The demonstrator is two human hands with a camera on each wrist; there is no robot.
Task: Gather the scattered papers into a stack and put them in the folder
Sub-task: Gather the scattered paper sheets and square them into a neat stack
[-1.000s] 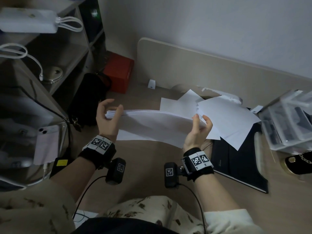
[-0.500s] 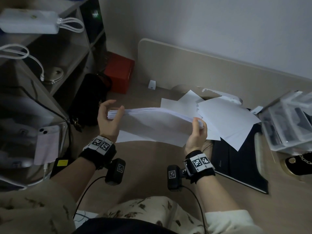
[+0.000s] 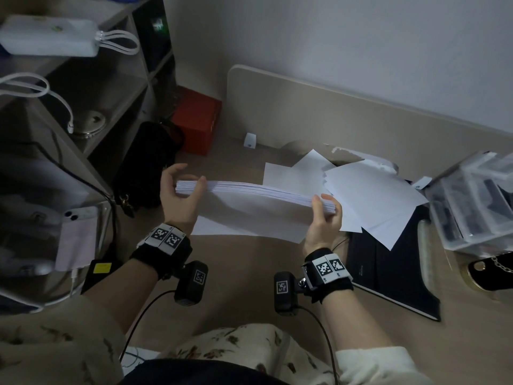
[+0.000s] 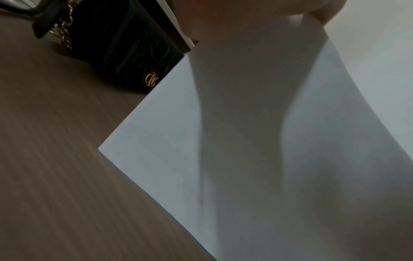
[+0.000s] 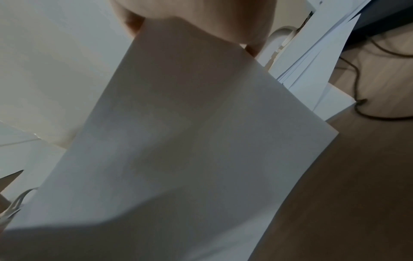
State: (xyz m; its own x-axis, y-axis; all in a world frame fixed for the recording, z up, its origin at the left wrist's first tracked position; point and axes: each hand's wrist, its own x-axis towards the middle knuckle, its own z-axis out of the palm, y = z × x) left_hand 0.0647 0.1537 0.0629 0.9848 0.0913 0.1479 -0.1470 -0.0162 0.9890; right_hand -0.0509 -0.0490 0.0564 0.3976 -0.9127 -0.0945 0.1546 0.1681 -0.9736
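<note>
We see a light wooden desk point(image 3: 238, 287) that fills most of the head view, and we place everything else against it. On its left edge stands a shelf unit point(image 3: 83, 87) with a white power bank point(image 3: 48, 36) on its top board. At the desk's right edge sits a clear plastic organizer point(image 3: 472, 204). Flat on the desk, right of centre, lies a black folder point(image 3: 388, 273), shut as far as we can tell, and loose white sheets point(image 3: 369, 198) are fanned across its far end and over the desk behind it.

Above the middle of the desk we see the stack of papers point(image 3: 249, 207) held on edge, its long top edge roughly level (the lower edge looks to meet the desk top, though we cannot be sure). The left hand point(image 3: 180, 198) grips the stack's left end, thumb on the near face and fingers curled round the far side. The right hand point(image 3: 324, 220) pinches the right end the same way, thumb in front, fingers wrapped behind. In both wrist views the near sheet of the stack point(image 4: 268, 141) fills the frame and hides the fingertips.

At the desk's far left corner stands a red box point(image 3: 197, 120), and just in front of it a black handbag point(image 3: 147, 162) with a gold chain. A pale phone point(image 3: 77, 237) leans at the foot of the shelf unit.
</note>
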